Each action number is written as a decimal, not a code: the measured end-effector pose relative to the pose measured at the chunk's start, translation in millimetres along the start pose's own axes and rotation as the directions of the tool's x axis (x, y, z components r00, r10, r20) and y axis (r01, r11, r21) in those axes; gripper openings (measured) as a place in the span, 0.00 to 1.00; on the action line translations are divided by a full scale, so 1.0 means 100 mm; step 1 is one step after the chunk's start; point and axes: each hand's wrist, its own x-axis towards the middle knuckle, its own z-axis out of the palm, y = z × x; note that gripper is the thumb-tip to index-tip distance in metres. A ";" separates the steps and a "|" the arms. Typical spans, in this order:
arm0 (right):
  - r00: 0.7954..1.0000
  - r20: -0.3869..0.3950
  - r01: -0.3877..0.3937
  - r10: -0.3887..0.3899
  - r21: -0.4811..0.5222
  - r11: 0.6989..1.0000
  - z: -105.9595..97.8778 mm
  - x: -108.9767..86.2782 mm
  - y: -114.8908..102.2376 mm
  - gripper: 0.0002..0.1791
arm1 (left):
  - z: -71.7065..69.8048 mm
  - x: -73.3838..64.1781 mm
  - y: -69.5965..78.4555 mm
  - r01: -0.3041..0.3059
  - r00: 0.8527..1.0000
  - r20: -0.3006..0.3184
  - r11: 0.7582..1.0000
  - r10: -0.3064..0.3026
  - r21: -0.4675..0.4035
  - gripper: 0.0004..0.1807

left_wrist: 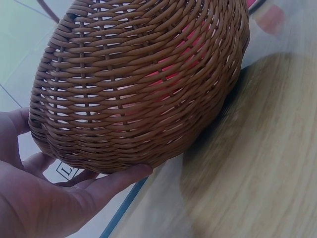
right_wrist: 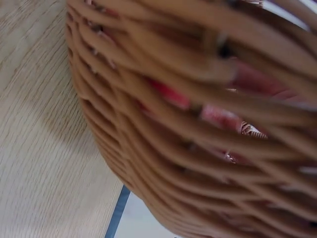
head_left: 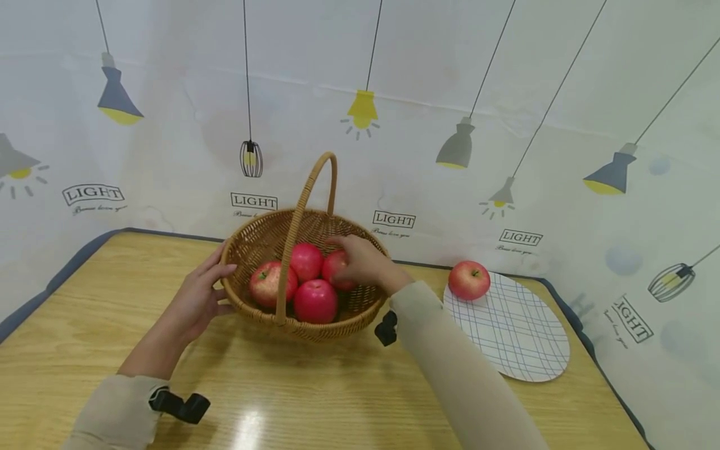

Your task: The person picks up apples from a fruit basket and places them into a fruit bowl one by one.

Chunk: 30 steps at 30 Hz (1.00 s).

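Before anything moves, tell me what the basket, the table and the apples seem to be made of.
Basket: brown wicker, perhaps rattan or a plastic imitation, slightly glossy; woven strands show.
Table: wood or wood-look laminate, glossy; grain and a bright reflection show.
Apples: real fruit or shiny imitation, I can't tell; smooth red skins show.

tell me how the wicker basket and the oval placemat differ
The wicker basket is deep with an arched handle; the oval placemat is flat, without one. The basket is brown and woven, the placemat white with blue lines. The basket contains four apples, the placemat bears one. Both have rounded outlines.
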 end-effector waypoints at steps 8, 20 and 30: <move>1.000 -0.006 -0.016 0.016 -0.038 0.999 0.01 0.03 -0.03 0.33 | -0.01 0.00 0.00 -0.002 1.000 -0.004 1.000 0.002 0.002 0.36; 0.998 0.028 -0.060 0.062 -0.051 0.997 0.02 0.02 -0.01 0.34 | 0.00 0.00 0.00 0.005 1.000 -0.011 1.000 -0.006 -0.007 0.36; 0.997 -0.067 -0.046 0.043 -0.045 0.998 0.04 0.02 -0.02 0.32 | 0.00 0.00 0.01 0.006 1.000 -0.011 1.000 -0.006 -0.014 0.36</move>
